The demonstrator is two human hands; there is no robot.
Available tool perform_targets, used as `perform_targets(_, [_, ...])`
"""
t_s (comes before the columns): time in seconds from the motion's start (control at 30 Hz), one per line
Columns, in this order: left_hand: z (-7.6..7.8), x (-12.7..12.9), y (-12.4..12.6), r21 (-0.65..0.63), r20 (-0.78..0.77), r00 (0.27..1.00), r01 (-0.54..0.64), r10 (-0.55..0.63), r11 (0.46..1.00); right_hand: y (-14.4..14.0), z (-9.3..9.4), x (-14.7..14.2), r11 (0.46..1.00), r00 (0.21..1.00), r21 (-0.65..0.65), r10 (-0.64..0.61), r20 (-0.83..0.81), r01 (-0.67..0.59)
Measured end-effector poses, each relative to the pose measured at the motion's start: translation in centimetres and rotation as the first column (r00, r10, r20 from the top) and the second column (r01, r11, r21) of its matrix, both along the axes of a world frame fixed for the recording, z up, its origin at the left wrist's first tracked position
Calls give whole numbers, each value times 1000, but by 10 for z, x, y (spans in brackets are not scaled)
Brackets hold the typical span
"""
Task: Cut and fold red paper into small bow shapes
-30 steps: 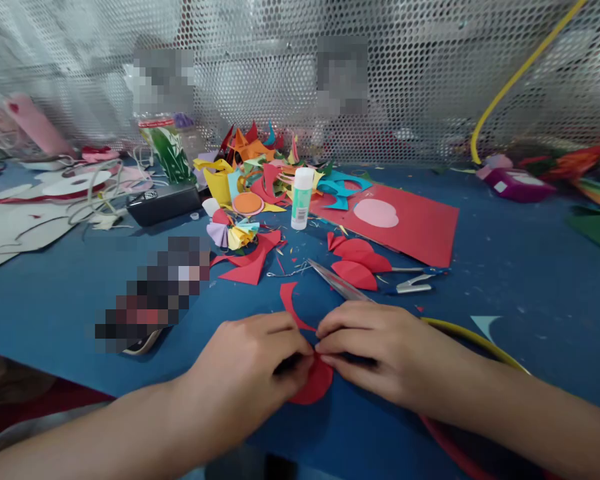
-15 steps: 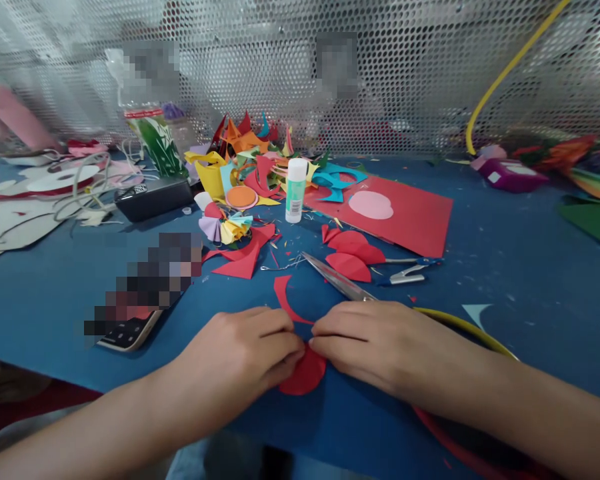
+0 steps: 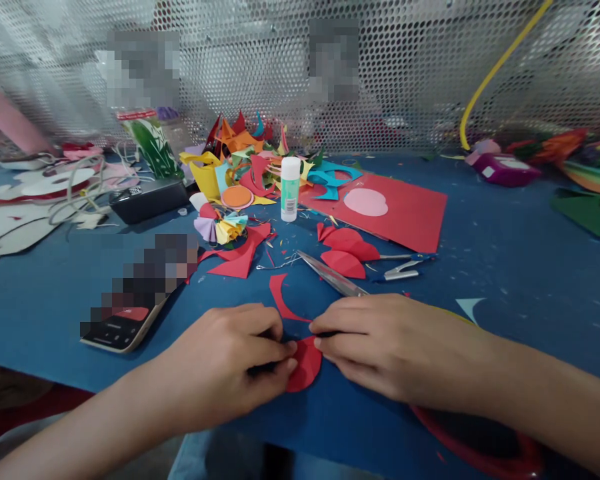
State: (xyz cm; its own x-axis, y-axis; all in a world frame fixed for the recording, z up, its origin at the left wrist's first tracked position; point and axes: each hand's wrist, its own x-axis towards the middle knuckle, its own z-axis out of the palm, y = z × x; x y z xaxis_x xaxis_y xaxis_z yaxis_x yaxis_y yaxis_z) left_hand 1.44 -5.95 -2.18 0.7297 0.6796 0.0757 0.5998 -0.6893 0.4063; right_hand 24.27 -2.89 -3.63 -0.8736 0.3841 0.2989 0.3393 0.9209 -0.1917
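The left hand (image 3: 240, 353) has drawn its fingertips away from those of the right hand (image 3: 380, 347), so the upper part of the red paper disc (image 3: 307, 367), at six o'clock, is uncovered. The right pinches its one o'clock edge; the left touches ten o'clock, grip I cannot tell. Probably, the shaping continues.

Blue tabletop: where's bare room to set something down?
Nearly bare: between the red sheet, green paper and pale-blue scrap; also between the phone and white paper. Crowded: behind the glue stick, with heaped paper scraps, and beyond the right hand, with scissors and red paper pieces.
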Motion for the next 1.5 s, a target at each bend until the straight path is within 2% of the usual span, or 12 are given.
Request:
perform_targets(0.17, [-1,3,0,-1,7,999,-51,51,999,2,4,-5,955,989,-283,-117,-94,86])
perform_targets(0.33, [2,11,-1,77,-74,992,-92,98,993,1,1,-10,930,969,-337,-202,-144,144])
perform_targets(0.53, [7,18,3,45,-115,985,-125,130,991,1,-1,-11,971,991,-227,-98,-92,75])
perform_targets(0.7, [4,19,14,-135,102,978,-166,180,977,-2,1,-10,991,986,-16,-130,-102,129])
perform_targets(0.77, [3,18,16,-333,197,952,-162,236,929,-2,2,-9,983,985,118,-125,-116,139])
perform_targets(0.83, [1,17,17,-525,255,925,-111,280,844,-2,2,-7,963,984,219,-133,-121,158])
perform_targets(0.9, [1,17,18,-617,289,910,-60,297,785,-3,3,-6,944,981,277,-147,-127,178])
perform_targets(0.93, [1,17,18,-620,302,903,-57,305,782,-4,3,-6,940,979,286,-154,-136,188])
perform_targets(1.0, [1,17,18,-573,321,889,-93,327,815,-4,4,-7,947,969,233,-187,-163,222])
perform_targets(1.1, [0,19,19,-444,367,861,-170,352,880,-4,5,-8,956,930,-5,-286,-230,293])
perform_targets(1.23, [-3,21,21,-289,436,845,-195,310,937,-2,4,-10,911,866,-248,-396,-305,329])
perform_targets(1.5, [-4,22,22,-121,479,848,-192,227,974,2,3,-10,916,861,-311,-360,-359,253])
